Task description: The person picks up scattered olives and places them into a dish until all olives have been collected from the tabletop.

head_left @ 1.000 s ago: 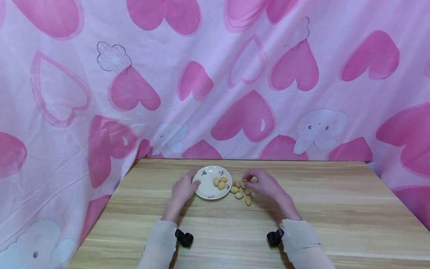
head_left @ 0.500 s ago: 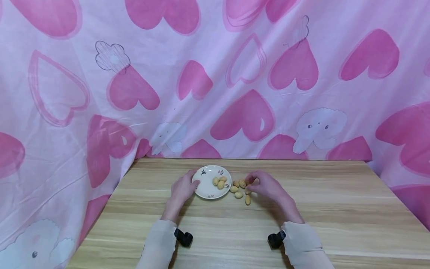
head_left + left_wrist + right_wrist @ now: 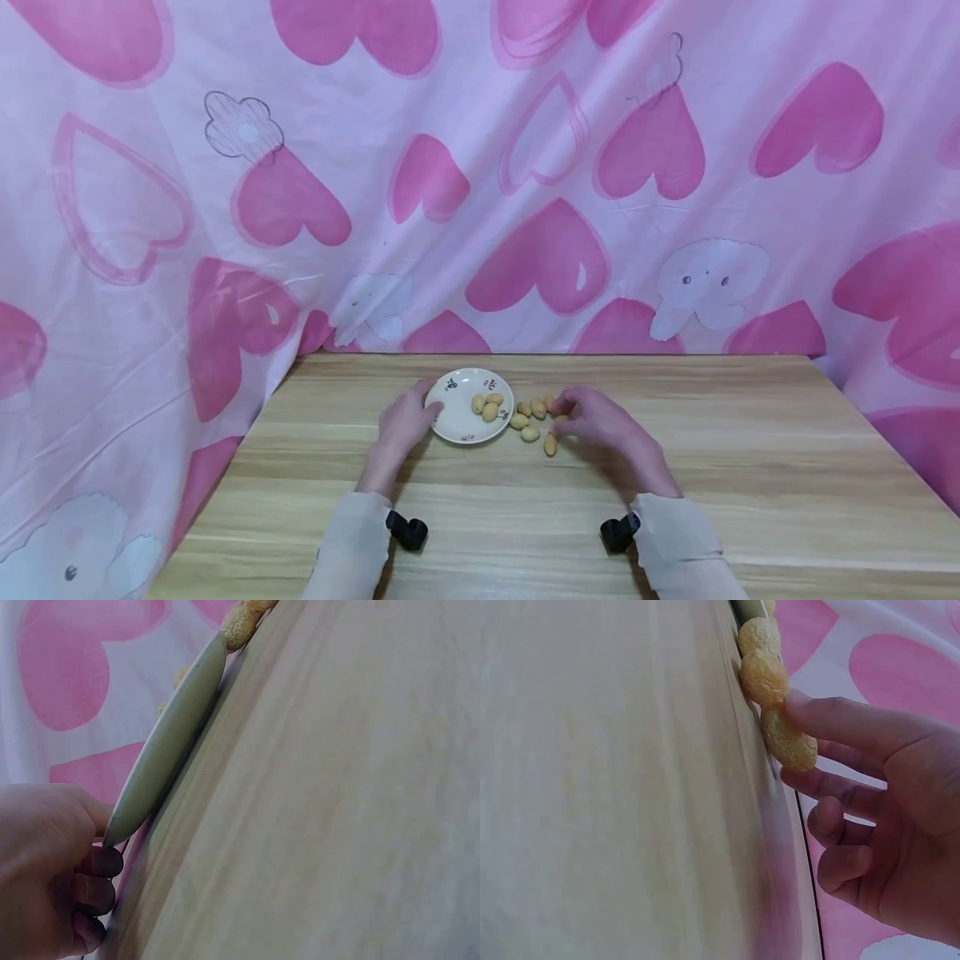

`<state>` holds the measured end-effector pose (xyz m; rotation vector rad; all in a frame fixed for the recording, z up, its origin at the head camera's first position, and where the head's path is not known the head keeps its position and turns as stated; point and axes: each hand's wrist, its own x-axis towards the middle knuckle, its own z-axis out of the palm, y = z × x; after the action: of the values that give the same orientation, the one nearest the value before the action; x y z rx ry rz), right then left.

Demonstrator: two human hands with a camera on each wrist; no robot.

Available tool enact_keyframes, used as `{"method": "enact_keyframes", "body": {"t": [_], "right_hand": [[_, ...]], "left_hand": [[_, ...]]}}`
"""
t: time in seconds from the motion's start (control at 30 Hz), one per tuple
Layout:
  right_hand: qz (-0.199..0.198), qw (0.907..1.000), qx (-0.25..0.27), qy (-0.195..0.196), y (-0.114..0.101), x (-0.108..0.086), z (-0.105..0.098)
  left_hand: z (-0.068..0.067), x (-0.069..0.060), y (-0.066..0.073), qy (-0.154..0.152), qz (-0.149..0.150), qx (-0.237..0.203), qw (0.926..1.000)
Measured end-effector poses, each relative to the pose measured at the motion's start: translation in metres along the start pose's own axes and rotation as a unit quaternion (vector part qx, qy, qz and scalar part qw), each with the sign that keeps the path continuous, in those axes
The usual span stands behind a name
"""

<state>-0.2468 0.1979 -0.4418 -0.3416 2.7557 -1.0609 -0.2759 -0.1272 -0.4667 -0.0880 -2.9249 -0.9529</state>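
A white plate (image 3: 457,421) with small printed figures lies on the table, holding 3 peanuts (image 3: 490,412) toward its right side. My left hand (image 3: 403,421) grips its left rim, thumb above and fingers curled below, as the left wrist view (image 3: 45,870) shows. Right of the plate, several loose peanuts (image 3: 530,434) lie in a group. At this group's right side is my right hand (image 3: 600,421). In the right wrist view a peanut (image 3: 787,742) sits between its thumb and a fingertip; its other fingers curl in. The fingers partly hide some peanuts in the head view.
The wooden table (image 3: 480,517) stretches out in front of both arms. A pink curtain (image 3: 525,167) with hearts hangs behind its back edge and along the left side. Black wrist cameras (image 3: 407,531) sit on both cuffs.
My right hand has shifted slightly right and nearer over the loose peanuts, uncovering some at the back, its thumb and fingers coming around one. The left hand stays on the plate; the view drifts slightly.
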Motion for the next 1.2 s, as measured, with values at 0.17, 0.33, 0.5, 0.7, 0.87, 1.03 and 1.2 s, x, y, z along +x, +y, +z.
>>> {"method": "enact_keyframes", "body": {"t": [0.17,0.33,0.5,0.7,0.87,1.03,1.2], "right_hand": [[-0.013,0.9999,0.000,-0.009,0.002,0.000,-0.002],[-0.008,1.0000,0.000,-0.002,0.003,0.000,-0.003],[0.011,0.9998,0.016,0.006,0.000,-0.001,-0.004],[0.020,0.9996,0.016,0.012,-0.001,0.000,-0.004],[0.014,0.9996,0.019,0.018,-0.002,0.000,-0.004],[0.006,0.9993,0.029,0.023,-0.006,0.000,-0.003],[0.001,0.9991,0.035,0.024,-0.010,0.001,0.000]], "left_hand": [[-0.001,0.000,0.000,-0.001,0.004,-0.004,1.0000],[-0.001,0.000,0.000,-0.002,0.003,-0.005,1.0000],[-0.001,0.001,0.000,-0.005,0.001,-0.004,1.0000],[0.000,0.001,0.000,-0.003,0.003,-0.003,1.0000],[-0.001,0.001,0.001,-0.002,0.003,-0.005,1.0000],[-0.001,0.000,0.001,0.001,0.005,-0.002,1.0000],[-0.002,0.000,0.001,0.001,0.003,-0.002,1.0000]]}}
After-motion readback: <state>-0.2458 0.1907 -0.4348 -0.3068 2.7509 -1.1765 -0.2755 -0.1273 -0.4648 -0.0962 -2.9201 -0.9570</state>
